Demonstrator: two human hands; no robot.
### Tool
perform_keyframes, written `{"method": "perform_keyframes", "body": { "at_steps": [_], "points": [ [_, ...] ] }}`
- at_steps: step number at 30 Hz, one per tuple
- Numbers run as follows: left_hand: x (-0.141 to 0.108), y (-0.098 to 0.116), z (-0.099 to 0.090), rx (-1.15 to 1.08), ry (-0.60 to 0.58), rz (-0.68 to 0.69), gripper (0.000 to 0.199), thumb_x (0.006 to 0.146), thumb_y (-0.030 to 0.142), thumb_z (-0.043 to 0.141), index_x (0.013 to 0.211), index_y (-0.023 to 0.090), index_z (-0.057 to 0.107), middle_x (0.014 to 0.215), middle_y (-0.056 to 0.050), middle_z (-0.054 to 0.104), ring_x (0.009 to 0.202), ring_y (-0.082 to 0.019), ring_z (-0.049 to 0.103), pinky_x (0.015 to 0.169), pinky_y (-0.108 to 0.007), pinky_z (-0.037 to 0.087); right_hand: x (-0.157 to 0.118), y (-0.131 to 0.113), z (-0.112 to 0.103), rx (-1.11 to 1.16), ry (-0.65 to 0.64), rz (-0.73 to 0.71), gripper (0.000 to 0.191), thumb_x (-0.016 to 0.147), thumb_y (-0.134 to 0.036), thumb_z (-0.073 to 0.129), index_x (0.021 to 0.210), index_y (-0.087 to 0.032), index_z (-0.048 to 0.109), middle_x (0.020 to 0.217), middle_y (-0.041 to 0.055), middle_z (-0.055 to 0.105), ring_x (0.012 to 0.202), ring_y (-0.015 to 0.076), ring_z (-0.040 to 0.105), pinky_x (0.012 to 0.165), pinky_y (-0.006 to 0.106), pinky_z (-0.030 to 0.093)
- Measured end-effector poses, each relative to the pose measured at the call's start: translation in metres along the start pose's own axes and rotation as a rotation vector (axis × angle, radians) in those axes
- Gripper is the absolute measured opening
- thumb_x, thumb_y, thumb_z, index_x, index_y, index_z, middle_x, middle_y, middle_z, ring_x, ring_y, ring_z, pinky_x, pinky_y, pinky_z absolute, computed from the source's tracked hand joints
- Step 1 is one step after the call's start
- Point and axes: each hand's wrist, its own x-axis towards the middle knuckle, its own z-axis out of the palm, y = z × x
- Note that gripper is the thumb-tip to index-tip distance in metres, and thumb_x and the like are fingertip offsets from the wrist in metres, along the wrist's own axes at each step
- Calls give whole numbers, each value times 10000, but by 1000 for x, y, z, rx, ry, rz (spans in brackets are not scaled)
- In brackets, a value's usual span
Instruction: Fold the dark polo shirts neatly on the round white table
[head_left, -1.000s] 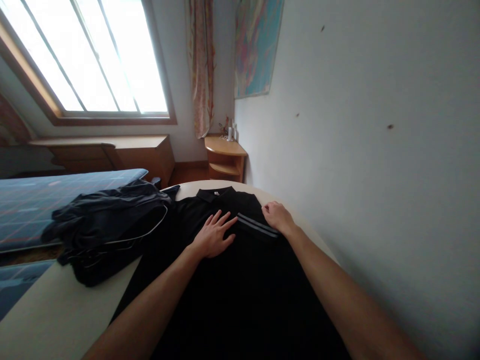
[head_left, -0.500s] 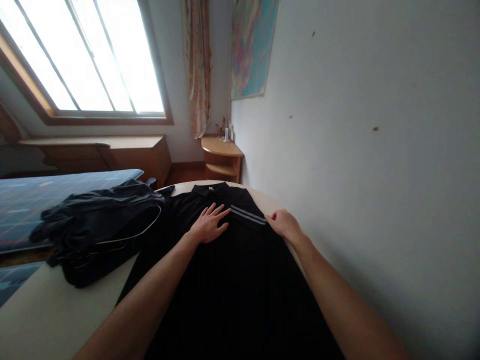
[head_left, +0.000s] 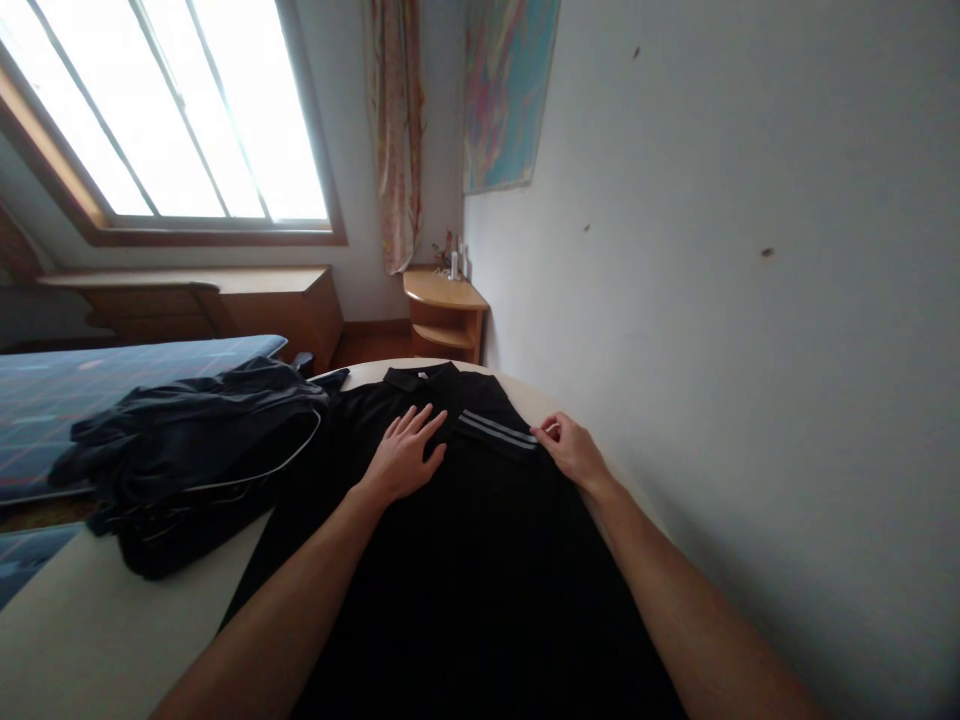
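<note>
A black polo shirt [head_left: 480, 560] lies spread over the pale table, its collar [head_left: 421, 377] at the far end. One sleeve [head_left: 499, 434], edged with two grey stripes, is folded inward across the chest. My left hand [head_left: 403, 455] is over the shirt's chest, fingers spread, holding nothing; whether it presses the cloth I cannot tell. At the right edge of the shirt, my right hand [head_left: 571, 447] pinches the striped sleeve by its outer corner between thumb and fingers.
Dark clothes with white piping [head_left: 202, 440] are heaped on the table [head_left: 150, 620] to the left. Behind them is a blue checked mattress [head_left: 135, 370]. A white wall [head_left: 750, 400] runs close along the right. A wooden corner shelf [head_left: 444, 292] stands beyond the table.
My left hand has shifted a little to the left, away from the striped sleeve. My right hand keeps its pinch at the sleeve's corner, nearly in place.
</note>
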Motion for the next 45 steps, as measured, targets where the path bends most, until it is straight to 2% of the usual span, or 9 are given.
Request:
{"method": "perform_keyframes", "body": {
  "at_steps": [5,11,19,24,28,31,35,39,45],
  "points": [
    [1,5,6,-17,-160,43,583,954,547,462,1510,382,400,1636,-3,277,1501,-406,166,1182,-630,189,-4,0,0,164,1,-37,281,792,-417,673,965,-201,624,778,7,677,654,157,631,641,271,484],
    [2,3,6,-25,-156,54,579,953,566,446,1502,386,415,1631,1,293,1499,-416,166,1182,-643,175,-2,-14,-6,239,-78,-40,258,786,-346,691,982,-184,650,837,32,697,640,145,636,634,271,510],
    [3,3,8,-52,-160,60,530,976,491,414,1491,371,430,1618,57,315,1507,-412,122,1191,-646,163,9,-66,-2,195,-138,-73,248,777,-287,724,988,-171,663,848,42,714,677,152,646,672,283,515],
    [4,0,6,-125,-136,52,487,990,362,382,1466,315,467,1550,44,442,1518,-361,127,1207,-616,176,4,-99,19,221,-215,-176,272,771,-283,728,1016,-176,675,845,25,692,722,158,637,690,286,505],
    [5,-3,7,-176,-54,64,471,978,261,384,1432,219,503,1427,-25,586,1510,-319,200,1210,-570,224,-11,-109,44,270,-347,-202,262,790,-188,687,1049,-179,646,880,21,698,752,150,637,725,283,506],
    [5,-5,9,-193,21,149,450,965,203,403,1390,238,545,1373,-16,627,1473,-300,300,1198,-546,265,-24,-108,52,310,-446,-207,298,791,-97,644,1080,-168,619,966,42,707,792,140,646,772,281,508],
    [5,-6,9,-193,99,247,413,955,173,447,1310,294,620,1255,-6,690,1371,-279,442,1161,-530,319,-41,-106,39,242,-468,-243,348,790,-156,698,1128,-167,617,1043,61,692,830,150,639,788,288,493],
    [5,-2,6,-218,84,338,404,940,136,457,1246,293,668,1172,-9,715,1277,-241,518,1148,-481,338,-55,-110,21,51,-500,-240,420,774,-240,757,1165,-161,626,967,60,686,816,175,633,729,285,460],
    [7,6,3,-295,30,301,291,983,251,465,1134,253,714,1172,-25,722,1174,-215,608,1166,-481,297,-61,-113,17,44,-533,-225,227,822,-236,714,1030,-154,677,903,49,695,798,164,632,724,274,442]
  ]
}}
